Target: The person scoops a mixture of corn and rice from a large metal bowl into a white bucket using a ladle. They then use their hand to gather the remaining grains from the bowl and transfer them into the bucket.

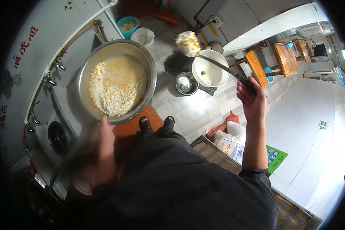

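In the head view, a wide metal basin (147, 54) rests at the sink's edge, holding corn kernels and pale grains (115, 99) under cloudy water. My left hand (105, 130) grips its near rim, the thumb on top and the other fingers hidden or blurred. My right hand (253, 99) is closed around the dark handle of a long ladle (222, 67). A heap of wet corn and pale grains (188, 43) fills the ladle's head and hides it. This head is raised beside the far rim of a white bucket (217, 61), which has a few grains inside.
Near the bucket stands a small metal bowl (187, 84) with whitish contents. A teal tub (128, 27) and a lined bin (143, 37) are farther back. Taps (50, 80) line the left wall. White sacks (228, 141) lie right of my feet, beside a low white wall (302, 126).
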A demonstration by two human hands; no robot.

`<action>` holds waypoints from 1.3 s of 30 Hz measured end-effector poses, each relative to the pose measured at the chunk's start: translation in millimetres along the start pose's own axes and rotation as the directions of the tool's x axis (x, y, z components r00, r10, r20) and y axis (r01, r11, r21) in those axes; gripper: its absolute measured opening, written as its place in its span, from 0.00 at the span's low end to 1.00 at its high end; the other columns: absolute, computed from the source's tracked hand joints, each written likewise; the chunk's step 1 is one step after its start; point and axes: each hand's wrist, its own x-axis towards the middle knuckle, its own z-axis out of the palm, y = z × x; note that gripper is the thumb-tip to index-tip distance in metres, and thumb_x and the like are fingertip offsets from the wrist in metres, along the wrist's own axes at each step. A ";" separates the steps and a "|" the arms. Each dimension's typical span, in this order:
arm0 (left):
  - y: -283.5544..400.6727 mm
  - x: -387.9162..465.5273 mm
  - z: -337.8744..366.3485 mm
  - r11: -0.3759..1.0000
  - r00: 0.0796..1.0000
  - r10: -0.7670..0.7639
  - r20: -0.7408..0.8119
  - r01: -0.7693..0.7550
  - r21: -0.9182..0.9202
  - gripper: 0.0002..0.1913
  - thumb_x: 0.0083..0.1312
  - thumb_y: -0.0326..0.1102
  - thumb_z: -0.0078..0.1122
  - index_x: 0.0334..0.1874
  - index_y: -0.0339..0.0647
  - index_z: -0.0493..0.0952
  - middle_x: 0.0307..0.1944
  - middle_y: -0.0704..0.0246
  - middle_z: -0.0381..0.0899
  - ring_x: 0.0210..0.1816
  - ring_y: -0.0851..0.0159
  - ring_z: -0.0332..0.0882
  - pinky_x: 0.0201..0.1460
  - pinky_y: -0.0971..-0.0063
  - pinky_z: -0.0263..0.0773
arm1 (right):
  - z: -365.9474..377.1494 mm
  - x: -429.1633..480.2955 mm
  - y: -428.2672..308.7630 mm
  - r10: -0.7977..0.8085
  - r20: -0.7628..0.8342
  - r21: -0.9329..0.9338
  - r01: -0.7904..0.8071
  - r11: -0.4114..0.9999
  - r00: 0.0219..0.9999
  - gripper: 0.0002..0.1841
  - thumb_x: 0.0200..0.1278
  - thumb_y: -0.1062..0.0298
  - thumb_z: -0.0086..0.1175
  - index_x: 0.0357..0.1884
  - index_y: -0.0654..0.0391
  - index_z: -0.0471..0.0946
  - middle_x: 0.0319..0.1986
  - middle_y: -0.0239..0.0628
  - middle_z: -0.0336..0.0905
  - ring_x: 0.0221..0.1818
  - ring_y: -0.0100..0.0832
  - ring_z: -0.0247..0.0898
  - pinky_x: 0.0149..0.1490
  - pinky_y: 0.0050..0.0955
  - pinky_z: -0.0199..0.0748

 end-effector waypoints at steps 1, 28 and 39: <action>-0.1 2.0 -0.9 0.999 0.999 -0.015 -0.028 0.016 0.029 0.20 0.64 0.38 0.51 0.57 0.38 0.70 0.52 0.62 0.76 0.48 0.61 0.79 0.43 0.60 0.78 | -14.6 4.4 1.2 -0.029 -0.068 -0.027 0.027 0.999 0.997 0.20 0.70 0.61 0.40 0.56 0.62 0.72 0.41 0.51 0.81 0.39 0.38 0.81 0.42 0.32 0.80; 0.1 -5.1 2.6 0.999 0.996 0.007 -0.089 -0.010 -0.040 0.17 0.65 0.34 0.52 0.57 0.42 0.71 0.53 0.67 0.76 0.52 0.65 0.77 0.49 0.63 0.75 | -104.7 90.5 182.7 -0.305 0.399 -0.916 0.387 -0.101 0.865 0.10 0.64 0.65 0.52 0.45 0.46 0.79 0.36 0.42 0.79 0.35 0.46 0.77 0.38 0.41 0.75; -1.0 -0.8 -2.0 0.999 0.997 -0.040 -0.065 0.038 -0.019 0.19 0.66 0.34 0.51 0.58 0.40 0.69 0.52 0.65 0.77 0.50 0.63 0.78 0.49 0.64 0.76 | -100.9 87.6 166.0 -0.326 0.380 -0.924 0.372 -0.089 0.866 0.10 0.65 0.66 0.51 0.46 0.47 0.80 0.36 0.43 0.80 0.36 0.47 0.77 0.40 0.42 0.75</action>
